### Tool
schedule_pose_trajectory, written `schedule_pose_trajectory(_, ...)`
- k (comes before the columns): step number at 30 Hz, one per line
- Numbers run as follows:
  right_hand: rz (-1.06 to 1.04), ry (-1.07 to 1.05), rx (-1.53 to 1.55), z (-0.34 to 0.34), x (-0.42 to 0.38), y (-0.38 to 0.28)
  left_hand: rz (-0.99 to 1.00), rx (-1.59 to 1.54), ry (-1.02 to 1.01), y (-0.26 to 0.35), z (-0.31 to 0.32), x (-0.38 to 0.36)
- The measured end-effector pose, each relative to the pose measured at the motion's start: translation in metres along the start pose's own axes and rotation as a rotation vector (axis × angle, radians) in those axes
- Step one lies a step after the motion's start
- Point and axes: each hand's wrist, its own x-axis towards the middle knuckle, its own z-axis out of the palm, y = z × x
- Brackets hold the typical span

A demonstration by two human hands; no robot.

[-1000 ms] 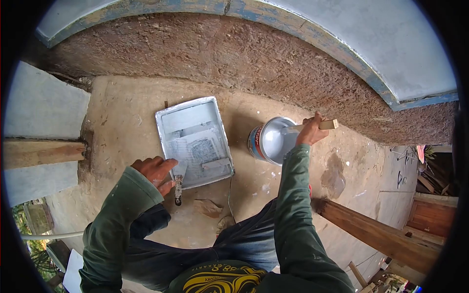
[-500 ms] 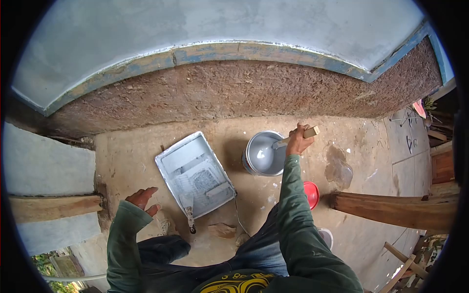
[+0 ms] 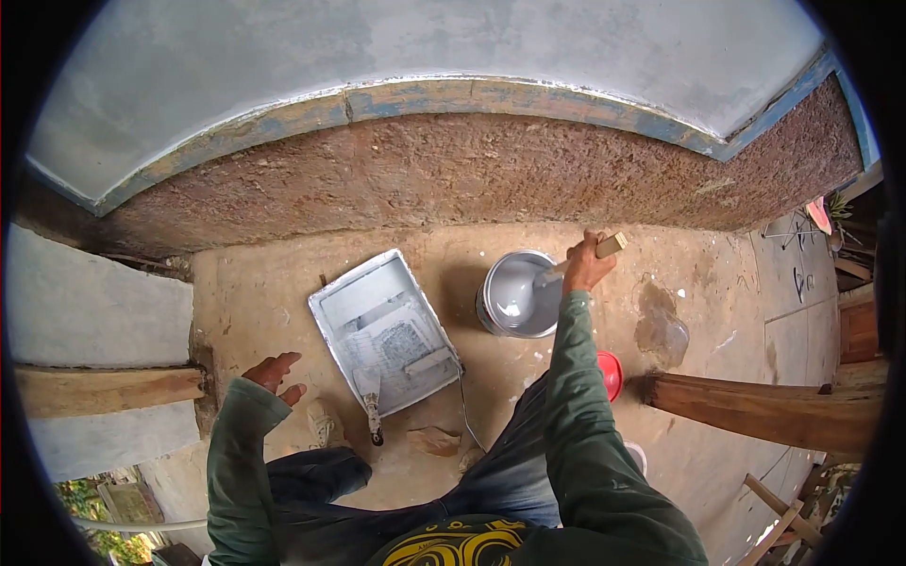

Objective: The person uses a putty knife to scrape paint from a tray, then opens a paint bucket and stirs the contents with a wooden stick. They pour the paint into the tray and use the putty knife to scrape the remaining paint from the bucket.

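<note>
My right hand (image 3: pixel 589 263) is wrapped round a wooden stick (image 3: pixel 612 245), whose lower end reaches into a bucket of grey-white paint (image 3: pixel 514 292). My left hand (image 3: pixel 274 373) hangs in the air to the left of the paint tray, fingers apart, holding nothing. The white paint tray (image 3: pixel 326 304) lies tilted on the floor between my left hand and the bucket. In it are a paint roller (image 3: pixel 429 359) and a brush (image 3: pixel 371 387), whose dark handle sticks out over the near edge.
A red lid (image 3: pixel 611 375) lies right of my right forearm. Wooden posts stand at the left (image 3: pixel 109 391) and right (image 3: pixel 755 406). Ahead is a rough brown wall base (image 3: pixel 453 174) below a painted wall (image 3: pixel 406 42). My shoes are near the tray.
The view has shifted slightly, so the tray and bucket appear further right. The stick in my right hand has moved a little within the bucket. My left hand remains open.
</note>
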Motion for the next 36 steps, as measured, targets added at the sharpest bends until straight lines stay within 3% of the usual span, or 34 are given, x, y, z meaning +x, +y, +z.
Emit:
schedule_pose_trajectory(3, 0.065, 0.041, 0.082, 0.014, -0.027, 0.007, -0.003, -0.024, -0.029, -0.003, 0.008, -0.004)
schedule_pose_trajectory(6, 0.231, -0.155, 0.158, -0.009, -0.052, 0.001, -0.013, -0.054, -0.040, -0.002, 0.007, -0.007)
schedule_pose_trajectory(8, 0.324, -0.301, 0.053, -0.027, -0.050, -0.005, 0.030, -0.091, 0.004, -0.005, 0.005, -0.007)
schedule_pose_trajectory(12, 0.122, -0.227, -0.189, -0.019, -0.021, -0.023, 0.041, -0.109, 0.048, -0.002, 0.003, -0.008)
schedule_pose_trajectory(15, -0.011, -0.152, -0.098, 0.005, -0.010, -0.014, 0.031, -0.086, 0.021, 0.004, 0.002, -0.010)
schedule_pose_trajectory(18, 0.102, -0.068, 0.062, 0.021, -0.027, 0.004, 0.017, -0.050, -0.002, 0.003, 0.003, -0.014)
schedule_pose_trajectory(20, 0.121, -0.140, 0.098, 0.010, -0.041, 0.004, 0.037, 0.005, 0.003, 0.005, 0.000, -0.015)
schedule_pose_trajectory(23, 0.336, -0.419, 0.036, -0.020, -0.050, -0.001, 0.060, 0.009, 0.040, 0.011, -0.004, -0.017)
schedule_pose_trajectory(27, 0.255, -0.364, -0.123, -0.020, -0.019, -0.022, 0.052, -0.025, 0.052, 0.008, -0.001, -0.024)
schedule_pose_trajectory(32, 0.079, -0.321, -0.083, 0.015, -0.007, 0.003, -0.015, -0.033, 0.011, -0.003, 0.006, -0.029)
schedule_pose_trajectory(36, 0.191, -0.441, 0.016, 0.022, -0.043, -0.004, -0.031, -0.030, 0.037, -0.007, 0.013, -0.037)
